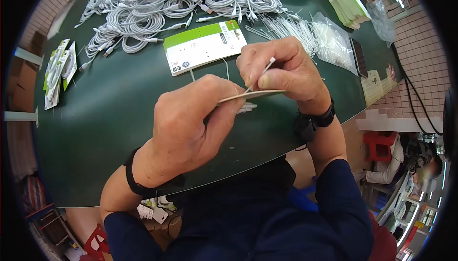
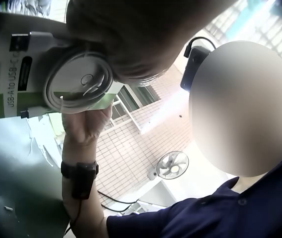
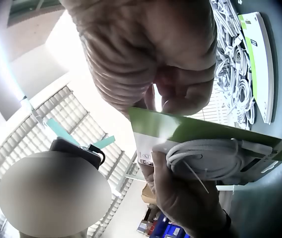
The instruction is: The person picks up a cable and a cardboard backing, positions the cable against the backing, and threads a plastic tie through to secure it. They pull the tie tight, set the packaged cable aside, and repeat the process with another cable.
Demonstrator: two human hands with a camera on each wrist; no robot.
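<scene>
My left hand [image 1: 191,122] grips a white-and-green packaging card [image 3: 153,124] by its edge, in front of my body. Against the card's face lies a coiled white USB cable [image 3: 208,148], and the print in the left wrist view reads USB-A to USB-C. Between thumb and forefinger, my right hand [image 1: 291,67] pinches a thin white cable tie [image 1: 272,61] that stands up over the card's back. A tie end also sticks out beside the coil in the right wrist view. Seen from the head, the card is nearly edge-on and the cable mostly hidden under it.
Beyond my hands lies a stack of cards [image 1: 205,48]. Behind it is a heap of coiled white cables [image 1: 157,8]. Loose cable ties [image 1: 291,29] and a plastic bag [image 1: 334,43] are at right, near a phone [image 1: 359,56]. Packed cards [image 1: 59,72] lie at left.
</scene>
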